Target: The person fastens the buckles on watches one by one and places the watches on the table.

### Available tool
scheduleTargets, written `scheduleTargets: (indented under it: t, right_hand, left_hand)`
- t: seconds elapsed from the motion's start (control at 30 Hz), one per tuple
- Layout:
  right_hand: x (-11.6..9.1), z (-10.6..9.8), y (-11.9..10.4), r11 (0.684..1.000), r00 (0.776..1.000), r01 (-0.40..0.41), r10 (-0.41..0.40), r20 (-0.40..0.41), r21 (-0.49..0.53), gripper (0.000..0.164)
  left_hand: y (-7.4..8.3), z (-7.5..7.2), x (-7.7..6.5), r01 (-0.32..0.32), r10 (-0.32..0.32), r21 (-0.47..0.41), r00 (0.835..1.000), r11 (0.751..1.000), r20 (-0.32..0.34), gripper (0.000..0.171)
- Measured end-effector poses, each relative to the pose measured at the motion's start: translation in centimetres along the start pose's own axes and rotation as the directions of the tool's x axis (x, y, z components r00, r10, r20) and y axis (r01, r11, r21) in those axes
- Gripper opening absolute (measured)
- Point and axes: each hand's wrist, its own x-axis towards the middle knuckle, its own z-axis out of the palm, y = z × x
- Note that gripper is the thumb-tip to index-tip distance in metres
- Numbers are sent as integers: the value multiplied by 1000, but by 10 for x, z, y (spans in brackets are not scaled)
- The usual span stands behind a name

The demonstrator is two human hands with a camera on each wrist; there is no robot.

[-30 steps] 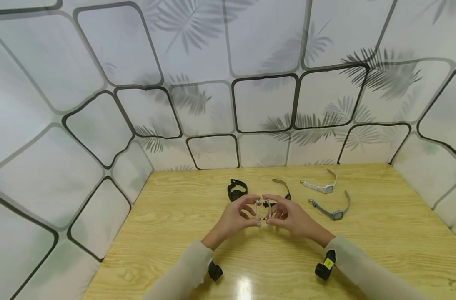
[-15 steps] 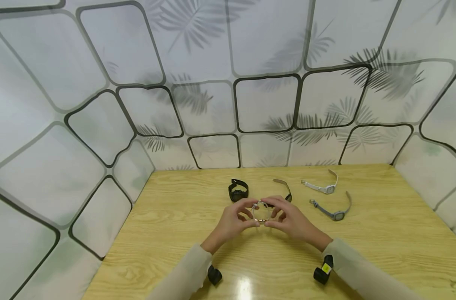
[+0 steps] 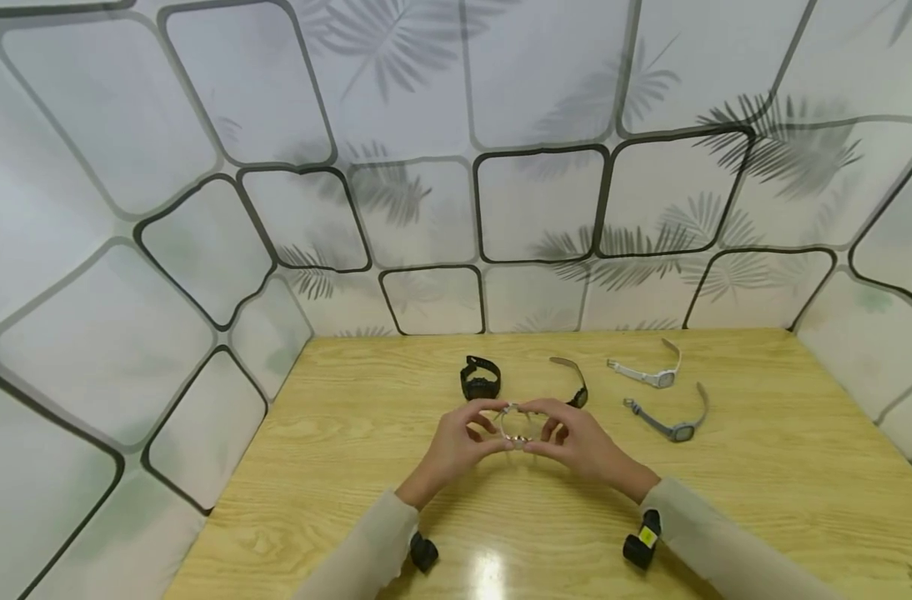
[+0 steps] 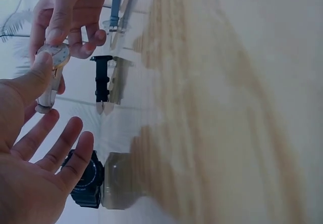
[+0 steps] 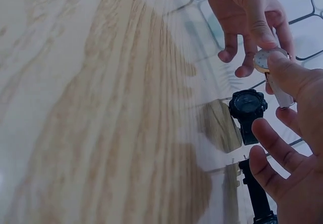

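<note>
A wristwatch (image 3: 518, 439) with a pale strap and a gold-rimmed white dial is held up between both hands, its strap bent into a loop. My left hand (image 3: 456, 442) pinches one side, thumb at the dial and forefinger at the far part of the strap. On the other side my right hand (image 3: 579, 442) grips it the same way. In the left wrist view both thumbs press the edge of the dial (image 4: 59, 56), and the strap (image 4: 46, 95) hangs behind. The other fingers of each hand are spread loosely, off the watch.
Beyond the hands lie a black chunky watch (image 3: 482, 387), a dark slim watch (image 3: 578, 397) partly behind the right hand, a white watch (image 3: 662, 379) and a grey-blue watch (image 3: 681, 432). They rest on a wooden table (image 3: 336, 433) backed by a patterned cloth (image 3: 426, 208).
Both hands have shifted slightly left with the watch. Its looped strap shows rounder now, and more of the dark slim watch has come into view past the right hand.
</note>
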Motion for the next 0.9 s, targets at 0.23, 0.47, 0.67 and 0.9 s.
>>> scheduleTargets:
  t: [0.23,0.47,0.67,0.9]
  right_hand:
    - [9,-5,1,997,996,-35,40,80,-71,52]
    - [22,-10,2,988,974,-108,128,189,-113,55]
    - [28,-7,7,982,950,-150,175,258,-115,53]
    - [32,1,7,981,936,-170,190,297,-91,53]
  left_hand:
    - [6,-11,7,2,-7,87,998,996,55,48]
    - [8,-18,22,84,-123,232,980,969,158,48]
    - [8,-22,29,156,-210,240,952,958,221,46]
    - [3,-25,28,183,-247,257,937,949,245,47]
